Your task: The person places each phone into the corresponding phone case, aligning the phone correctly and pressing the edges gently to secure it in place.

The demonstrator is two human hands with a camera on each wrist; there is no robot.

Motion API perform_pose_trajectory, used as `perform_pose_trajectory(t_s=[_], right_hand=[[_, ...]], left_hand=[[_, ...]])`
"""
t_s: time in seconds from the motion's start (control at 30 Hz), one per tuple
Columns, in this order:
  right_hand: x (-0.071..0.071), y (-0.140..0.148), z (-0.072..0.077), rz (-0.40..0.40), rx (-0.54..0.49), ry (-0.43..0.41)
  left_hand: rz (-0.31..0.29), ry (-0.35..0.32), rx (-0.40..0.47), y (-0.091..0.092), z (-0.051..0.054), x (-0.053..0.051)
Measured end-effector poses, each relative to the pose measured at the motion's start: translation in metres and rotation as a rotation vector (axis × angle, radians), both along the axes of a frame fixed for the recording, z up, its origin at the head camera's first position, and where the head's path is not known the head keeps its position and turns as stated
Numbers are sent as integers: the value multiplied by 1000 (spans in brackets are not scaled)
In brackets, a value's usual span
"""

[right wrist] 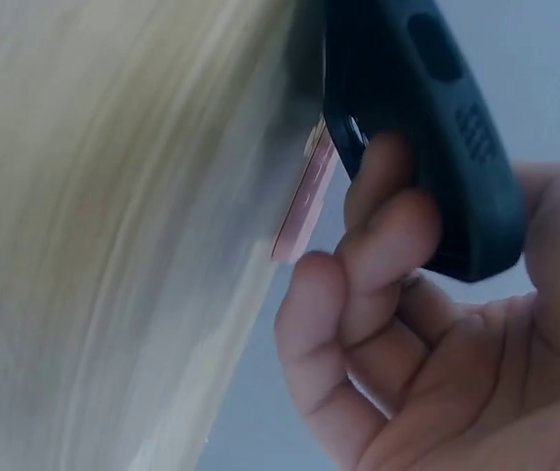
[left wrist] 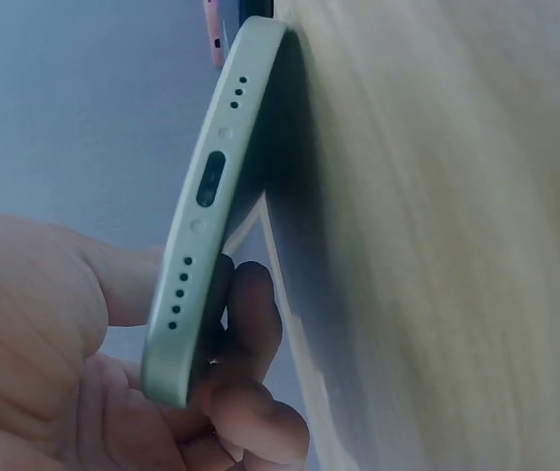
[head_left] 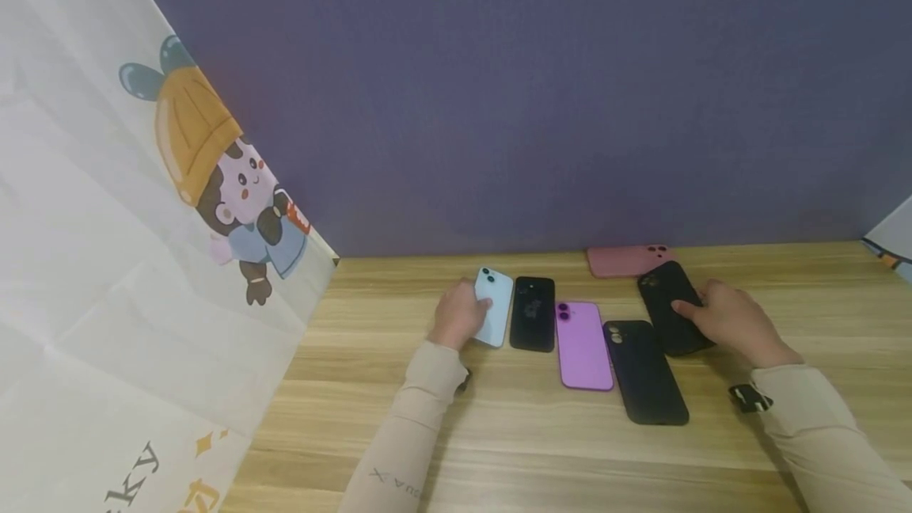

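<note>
My left hand grips a pale blue smartphone by its sides, thumb on its back. In the left wrist view the phone's bottom edge shows a charging port, and fingers curl under its tilted, raised side. My right hand pinches a black phone case, thumb on its outer back. The right wrist view shows the hollow inside of this case with fingertips reaching into it. Between the hands lie a black smartphone, a purple smartphone and another black phone case.
A pink phone or phone case lies at the table's back edge, close to the held case. The wood-grain table meets a dark blue-grey panel behind. On the left hangs a white sheet with a cartoon figure.
</note>
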State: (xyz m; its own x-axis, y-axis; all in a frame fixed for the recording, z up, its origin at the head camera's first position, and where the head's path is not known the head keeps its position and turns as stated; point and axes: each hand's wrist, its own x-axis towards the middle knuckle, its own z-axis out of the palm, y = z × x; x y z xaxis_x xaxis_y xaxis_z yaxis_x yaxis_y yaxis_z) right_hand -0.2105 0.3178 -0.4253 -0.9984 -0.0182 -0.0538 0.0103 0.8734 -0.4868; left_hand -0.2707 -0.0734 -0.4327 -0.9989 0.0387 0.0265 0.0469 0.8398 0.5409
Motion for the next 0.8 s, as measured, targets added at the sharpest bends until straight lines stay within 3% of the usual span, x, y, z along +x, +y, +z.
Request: perform_pose_trajectory(t_s=[0.8], right_hand=[[-4,7,3,1,-26,14]], left_hand=[[15,-39,89,-2,-5,-4]])
